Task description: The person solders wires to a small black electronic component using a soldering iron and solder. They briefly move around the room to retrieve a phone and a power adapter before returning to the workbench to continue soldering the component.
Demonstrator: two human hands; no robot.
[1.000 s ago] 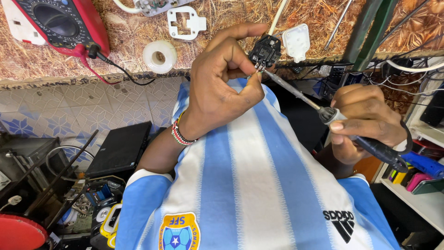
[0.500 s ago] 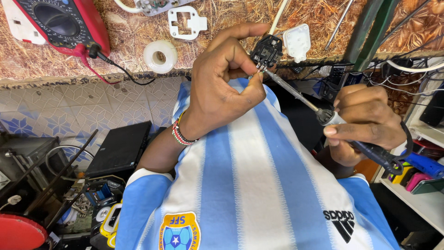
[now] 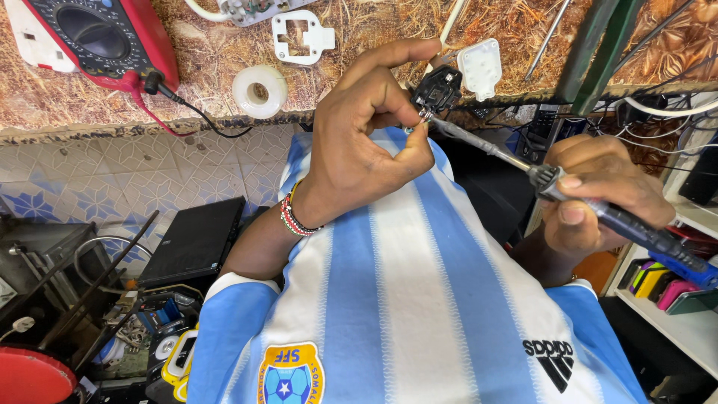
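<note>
Left hand [image 3: 366,142] pinches a small black part [image 3: 437,90] — fingers closed. Right hand [image 3: 598,194] grips a screwdriver [image 3: 568,194] — tip at the part.

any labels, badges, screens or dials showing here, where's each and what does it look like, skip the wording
Multimeter: top left on the worktop, red case, dark face with a round dial; no screen shows.
Crest badge: bottom centre of the striped shirt, shield shape, yellow edge, blue with a white star.
Sportswear logo: bottom right of the shirt, black.
No packages or signs show.

Screwdriver [image 3: 613,217] in right hand [image 3: 598,194] slightly rotated, fingers regripped; nothing else shifted.
</note>
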